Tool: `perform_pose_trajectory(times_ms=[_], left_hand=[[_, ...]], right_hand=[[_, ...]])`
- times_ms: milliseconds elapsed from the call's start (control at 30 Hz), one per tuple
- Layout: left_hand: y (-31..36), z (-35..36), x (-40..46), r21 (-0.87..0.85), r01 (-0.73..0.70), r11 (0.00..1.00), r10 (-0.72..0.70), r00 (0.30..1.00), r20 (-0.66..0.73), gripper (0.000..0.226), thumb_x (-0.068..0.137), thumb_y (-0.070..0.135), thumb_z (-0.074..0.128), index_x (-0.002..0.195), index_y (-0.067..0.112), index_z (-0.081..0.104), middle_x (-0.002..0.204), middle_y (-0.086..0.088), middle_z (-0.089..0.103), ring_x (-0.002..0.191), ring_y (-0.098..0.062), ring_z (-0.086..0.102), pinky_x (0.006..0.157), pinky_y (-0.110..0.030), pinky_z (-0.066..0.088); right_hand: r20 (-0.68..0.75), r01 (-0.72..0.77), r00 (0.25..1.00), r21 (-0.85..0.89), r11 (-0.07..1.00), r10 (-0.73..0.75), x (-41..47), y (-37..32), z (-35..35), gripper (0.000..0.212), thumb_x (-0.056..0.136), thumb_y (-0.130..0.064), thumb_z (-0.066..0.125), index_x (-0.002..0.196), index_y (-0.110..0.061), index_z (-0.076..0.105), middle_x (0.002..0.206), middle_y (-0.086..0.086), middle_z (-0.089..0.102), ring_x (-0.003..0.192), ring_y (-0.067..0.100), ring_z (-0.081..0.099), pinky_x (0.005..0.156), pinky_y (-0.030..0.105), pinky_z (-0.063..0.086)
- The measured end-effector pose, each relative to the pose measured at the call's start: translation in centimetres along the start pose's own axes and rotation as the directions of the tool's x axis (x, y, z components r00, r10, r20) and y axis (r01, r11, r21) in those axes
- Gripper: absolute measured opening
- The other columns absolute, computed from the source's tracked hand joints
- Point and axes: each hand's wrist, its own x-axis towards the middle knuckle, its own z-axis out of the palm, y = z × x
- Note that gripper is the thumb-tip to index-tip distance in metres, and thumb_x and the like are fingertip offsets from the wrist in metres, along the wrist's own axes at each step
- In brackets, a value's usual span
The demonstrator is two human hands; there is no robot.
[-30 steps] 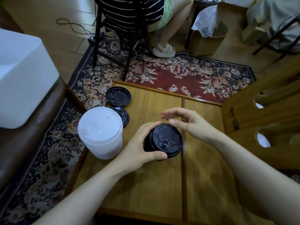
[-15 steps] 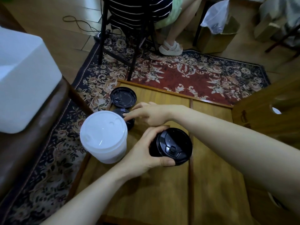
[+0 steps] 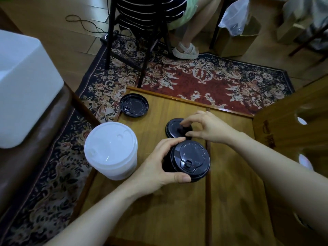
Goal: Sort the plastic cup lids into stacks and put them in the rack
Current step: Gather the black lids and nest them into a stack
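A stack of black cup lids [image 3: 190, 159] stands near the middle of the wooden table [image 3: 177, 210], and my left hand [image 3: 158, 167] grips its left side. Just behind it my right hand [image 3: 204, 128] pinches a single black lid [image 3: 173, 127] by its top, close above the table. Another black lid [image 3: 134, 105] lies flat at the table's far left corner. A tall stack of white lids [image 3: 111, 150] stands at the left edge. The wooden rack [image 3: 291, 132] with round holes rises on the right.
A white bin [image 3: 23, 89] sits on a dark brown ledge to the left. A patterned rug [image 3: 195, 77] lies beyond the table, with a chair and a seated person's legs [image 3: 186, 32] on it. Cardboard boxes with a plastic bag [image 3: 236, 32] stand at the back right.
My right hand has taken the single black lid from beside the white stack and brought it right, to just behind the black stack. My left hand still holds the black stack.
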Motion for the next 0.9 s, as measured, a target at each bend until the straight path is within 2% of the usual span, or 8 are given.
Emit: perform_pose_trajectory(times_ms=[100, 167, 233, 333, 467, 567, 767, 900], left_hand=[[0.0, 0.0, 0.0, 0.008, -0.002, 1.0, 0.002, 1.0, 0.003, 0.084, 0.07, 0.033, 0.087, 0.142, 0.037, 0.044, 0.142, 0.02, 0.042, 0.134, 0.003, 0.043, 0.113, -0.023, 0.037], [-0.1, 0.0, 0.0, 0.011, -0.008, 1.0, 0.008, 1.0, 0.003, 0.084, 0.07, 0.033, 0.087, 0.142, 0.037, 0.044, 0.142, 0.02, 0.042, 0.134, 0.002, 0.043, 0.112, -0.02, 0.037], [-0.2, 0.0, 0.0, 0.012, -0.015, 1.0, 0.015, 1.0, 0.002, 0.083, 0.07, 0.034, 0.087, 0.141, 0.039, 0.044, 0.142, 0.02, 0.042, 0.134, 0.002, 0.043, 0.11, -0.017, 0.036], [-0.2, 0.0, 0.1, 0.007, -0.019, 1.0, 0.019, 1.0, 0.003, 0.084, 0.068, 0.039, 0.087, 0.14, 0.041, 0.045, 0.141, 0.021, 0.043, 0.134, 0.002, 0.043, 0.108, -0.014, 0.036], [-0.2, 0.0, 0.1, 0.01, -0.012, 1.0, 0.012, 1.0, 0.001, 0.085, 0.067, 0.041, 0.087, 0.14, 0.039, 0.045, 0.138, 0.023, 0.043, 0.132, 0.003, 0.044, 0.107, -0.013, 0.036], [-0.2, 0.1, 0.1, -0.005, -0.009, 1.0, 0.009, 1.0, -0.003, 0.082, 0.067, 0.035, 0.087, 0.137, 0.041, 0.045, 0.139, 0.023, 0.043, 0.131, 0.005, 0.044, 0.107, -0.013, 0.036], [-0.4, 0.3, 0.0, -0.016, -0.021, 1.0, 0.02, 1.0, -0.022, 0.085, 0.068, 0.038, 0.087, 0.14, 0.04, 0.043, 0.143, 0.019, 0.043, 0.133, 0.005, 0.043, 0.109, -0.015, 0.036], [-0.4, 0.4, -0.4, -0.033, -0.017, 0.999, 0.016, 0.999, -0.037, 0.1, 0.068, 0.036, 0.09, 0.148, 0.045, 0.031, 0.147, 0.025, 0.042, 0.133, 0.011, 0.04, 0.105, -0.007, 0.034]], right_hand=[[-0.113, -0.009, 0.993, 0.029, 1.0, 0.013, -0.6, 0.4, 1.1, 0.064, 0.079, -0.042, 0.078, 0.135, -0.025, 0.053, 0.122, -0.004, 0.057, 0.116, 0.016, 0.046, 0.1, 0.041, 0.04], [-0.072, -0.018, 0.997, 0.033, 0.999, 0.02, -0.6, 0.7, 2.1, 0.077, 0.079, -0.045, 0.076, 0.145, -0.025, 0.042, 0.14, 0.001, 0.045, 0.131, 0.02, 0.036, 0.109, 0.043, 0.033], [0.007, -0.056, 0.998, 0.056, 0.997, 0.056, -0.5, 0.9, 3.0, 0.079, 0.082, -0.046, 0.073, 0.149, -0.029, 0.035, 0.15, 0.0, 0.037, 0.139, 0.02, 0.028, 0.114, 0.047, 0.027], [-0.017, -0.092, 0.995, 0.191, 0.977, 0.097, -0.9, 0.7, 3.4, 0.077, 0.08, -0.05, 0.072, 0.146, -0.031, 0.039, 0.142, -0.002, 0.042, 0.134, 0.017, 0.035, 0.111, 0.051, 0.032], [-0.118, -0.163, 0.951, 0.588, 0.792, 0.284, -3.1, -1.4, 0.3, 0.079, 0.071, -0.045, 0.078, 0.141, -0.029, 0.045, 0.139, -0.006, 0.045, 0.129, 0.011, 0.044, 0.11, 0.039, 0.041], [-0.092, -0.11, 0.961, 0.738, 0.666, 0.261, -6.0, -3.5, -2.0, 0.073, 0.073, -0.036, 0.081, 0.138, -0.035, 0.047, 0.14, -0.009, 0.05, 0.129, 0.01, 0.051, 0.105, 0.031, 0.045], [-0.027, -0.039, 0.997, 0.61, 0.792, 0.07, -10.6, -6.3, -2.5, 0.071, 0.077, -0.029, 0.082, 0.139, -0.031, 0.047, 0.138, -0.01, 0.045, 0.13, 0.006, 0.046, 0.103, 0.018, 0.041], [-0.043, -0.034, 0.997, 0.54, 0.841, 0.068, -11.2, -6.6, -1.3, 0.076, 0.073, -0.033, 0.082, 0.14, -0.031, 0.046, 0.143, -0.013, 0.039, 0.134, -0.001, 0.038, 0.104, 0.009, 0.034]])
